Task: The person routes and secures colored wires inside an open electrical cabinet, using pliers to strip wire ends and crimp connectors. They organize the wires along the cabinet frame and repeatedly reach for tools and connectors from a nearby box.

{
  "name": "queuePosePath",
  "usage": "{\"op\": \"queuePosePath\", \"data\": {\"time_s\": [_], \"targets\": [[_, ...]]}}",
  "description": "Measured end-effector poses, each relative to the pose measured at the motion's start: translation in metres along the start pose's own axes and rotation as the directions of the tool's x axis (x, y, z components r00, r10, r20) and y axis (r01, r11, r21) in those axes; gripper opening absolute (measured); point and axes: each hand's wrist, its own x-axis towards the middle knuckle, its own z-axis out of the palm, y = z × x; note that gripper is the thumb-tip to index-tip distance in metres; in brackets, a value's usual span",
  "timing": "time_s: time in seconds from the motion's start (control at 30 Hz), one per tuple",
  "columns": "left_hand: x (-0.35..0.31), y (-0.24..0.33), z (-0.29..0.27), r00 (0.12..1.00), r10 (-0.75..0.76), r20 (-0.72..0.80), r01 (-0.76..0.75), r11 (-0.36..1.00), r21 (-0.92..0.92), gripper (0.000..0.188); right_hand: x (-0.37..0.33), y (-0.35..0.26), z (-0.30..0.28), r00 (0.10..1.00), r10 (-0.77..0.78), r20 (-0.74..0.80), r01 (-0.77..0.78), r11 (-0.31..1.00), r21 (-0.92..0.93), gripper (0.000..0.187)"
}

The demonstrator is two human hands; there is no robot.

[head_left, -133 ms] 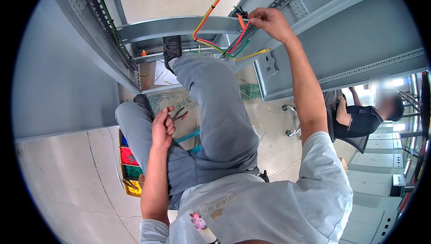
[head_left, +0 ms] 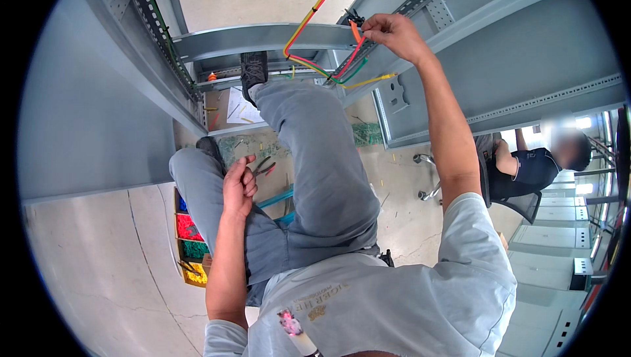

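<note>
My right hand (head_left: 393, 33) is raised at the steel frame, its thumb and fingers pinched on the end of a red wire (head_left: 351, 54). Beside those fingertips are an orange strip (head_left: 355, 32) and a small black part (head_left: 353, 16) on the frame. A green wire (head_left: 358, 70) and a yellow wire (head_left: 368, 82) branch from the same tied bundle, their ends loose. Over my bent left leg, my left hand (head_left: 238, 185) has curled fingers closed on pliers (head_left: 264, 167); the grip is partly hidden, and dark prongs with some red stick out.
Grey cabinet panels (head_left: 92, 114) enclose the frame. A crossbar (head_left: 263, 41) spans above my shoe. Left of my leg stands a divided box (head_left: 176, 225) of coloured small parts. A paper sheet (head_left: 243, 106) lies inside the cabinet base. A person (head_left: 526, 166) sits at right.
</note>
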Motion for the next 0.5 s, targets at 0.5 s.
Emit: {"op": "queuePosePath", "data": {"time_s": [0.5], "targets": [[0.001,-0.001,0.0,1.0,0.0,0.002,0.0,1.0,-0.003,0.033,-0.007,-0.003,0.015,0.994,0.01,0.105,0.016,0.971,-0.239,0.023]]}}
